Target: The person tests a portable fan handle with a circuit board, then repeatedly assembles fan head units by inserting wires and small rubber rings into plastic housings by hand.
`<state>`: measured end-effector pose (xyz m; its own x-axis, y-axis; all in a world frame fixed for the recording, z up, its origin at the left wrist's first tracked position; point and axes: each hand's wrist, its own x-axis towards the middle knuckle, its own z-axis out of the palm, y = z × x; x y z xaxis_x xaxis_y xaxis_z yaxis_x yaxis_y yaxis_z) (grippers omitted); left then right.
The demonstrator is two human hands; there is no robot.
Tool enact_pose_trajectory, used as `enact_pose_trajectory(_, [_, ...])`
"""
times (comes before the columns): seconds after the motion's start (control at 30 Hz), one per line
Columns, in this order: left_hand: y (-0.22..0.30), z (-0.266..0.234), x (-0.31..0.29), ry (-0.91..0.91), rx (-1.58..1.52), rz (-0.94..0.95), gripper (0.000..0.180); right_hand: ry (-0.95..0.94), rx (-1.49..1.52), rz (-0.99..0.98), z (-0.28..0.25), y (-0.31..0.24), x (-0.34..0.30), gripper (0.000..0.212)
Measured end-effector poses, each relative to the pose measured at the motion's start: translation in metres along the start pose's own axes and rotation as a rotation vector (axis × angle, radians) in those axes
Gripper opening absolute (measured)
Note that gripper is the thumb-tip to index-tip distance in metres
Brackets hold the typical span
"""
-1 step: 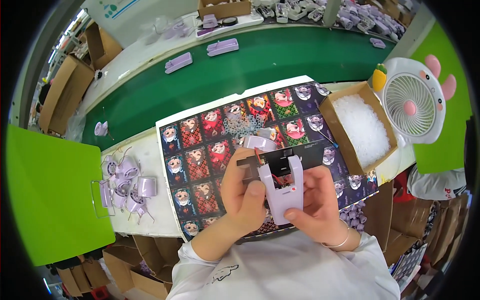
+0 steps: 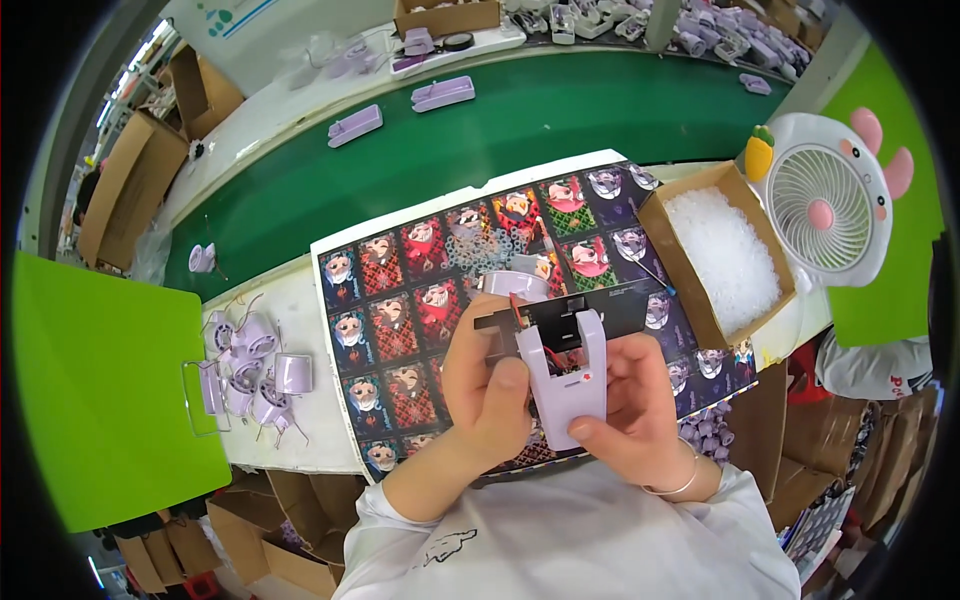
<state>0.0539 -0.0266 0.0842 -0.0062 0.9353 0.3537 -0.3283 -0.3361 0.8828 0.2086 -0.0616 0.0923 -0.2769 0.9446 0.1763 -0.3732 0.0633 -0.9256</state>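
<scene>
Both hands hold a lilac plastic housing point(image 2: 574, 402) in front of my chest, its two-pronged end pointing away from me. Black parts and red wires show in the gap between the prongs. My left hand point(image 2: 492, 400) is closed along its left side, thumb beside the left prong. On the right, my right hand point(image 2: 635, 400) grips the lower body, with the thumb across its front. A dark flat strip point(image 2: 622, 308) lies across behind the prongs; whether it is held cannot be told. Just beyond is a lilac round part point(image 2: 515, 284), partly hidden by the housing and my left hand.
Small pale rings point(image 2: 480, 250) lie on the printed sheet point(image 2: 405, 345). A screwdriver point(image 2: 655, 272) rests near a carton of clear bits point(image 2: 722, 265), beside a white fan point(image 2: 825, 205). Lilac wired parts point(image 2: 255, 370) sit left; lilac trays point(image 2: 443, 94) lie on the green belt point(image 2: 560, 115).
</scene>
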Motion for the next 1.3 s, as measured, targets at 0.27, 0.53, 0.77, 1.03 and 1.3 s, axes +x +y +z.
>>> enact_pose_trajectory(0.27, [-0.004,0.01,0.003,0.024,0.285,-0.045,0.041,-0.029,-0.074,0.032,-0.013,-0.003,-0.003,0.057])
enact_pose_trajectory(0.53, [-0.005,0.015,0.003,0.093,0.063,-0.171,0.028,-0.006,0.116,0.107,-0.01,-0.007,-0.006,0.05])
enact_pose_trajectory(0.77, [-0.006,0.014,0.005,0.092,0.102,-0.147,0.027,0.022,0.155,0.097,-0.007,-0.008,-0.007,0.049])
enact_pose_trajectory(1.03, [-0.028,-0.004,0.005,-0.006,0.296,-0.031,0.024,-0.011,0.044,0.055,-0.008,-0.004,-0.01,0.057])
enact_pose_trajectory(1.3, [-0.018,0.001,0.005,0.025,0.287,-0.072,0.02,0.03,0.176,0.037,-0.013,0.01,-0.009,0.05])
